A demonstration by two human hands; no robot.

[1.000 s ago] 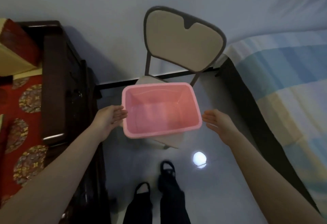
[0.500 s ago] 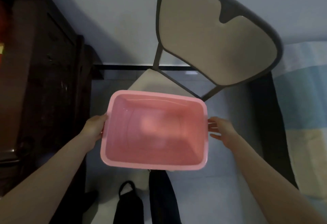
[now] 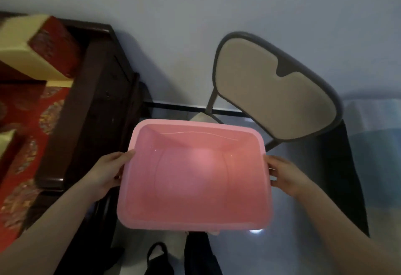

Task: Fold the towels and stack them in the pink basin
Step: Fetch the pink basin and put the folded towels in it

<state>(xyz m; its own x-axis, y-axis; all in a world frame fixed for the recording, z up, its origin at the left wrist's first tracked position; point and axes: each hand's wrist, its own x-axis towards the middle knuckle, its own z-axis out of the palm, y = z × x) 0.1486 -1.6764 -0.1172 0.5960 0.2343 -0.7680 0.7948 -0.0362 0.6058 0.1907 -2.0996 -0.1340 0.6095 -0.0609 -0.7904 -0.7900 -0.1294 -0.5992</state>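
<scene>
The pink basin [image 3: 195, 220] is rectangular and empty, and fills the middle of the view. It is held up in front of me, above the floor and my feet. My left hand [image 3: 106, 172] grips its left rim, thumb on top and fingers underneath. My right hand [image 3: 284, 175] grips the right rim in the same way. No towel is in view.
A beige folding chair [image 3: 273, 94] with a dark frame stands behind the basin, against the wall. A dark wooden bench [image 3: 82, 109] with red patterned cushions runs along the left. The edge of a striped bed [image 3: 375, 131] shows at the right. My feet [image 3: 160, 259] are below.
Both hands have closed on the basin's side rims and lifted it off the chair seat toward me. The view has swung left, bringing the bench back into sight.
</scene>
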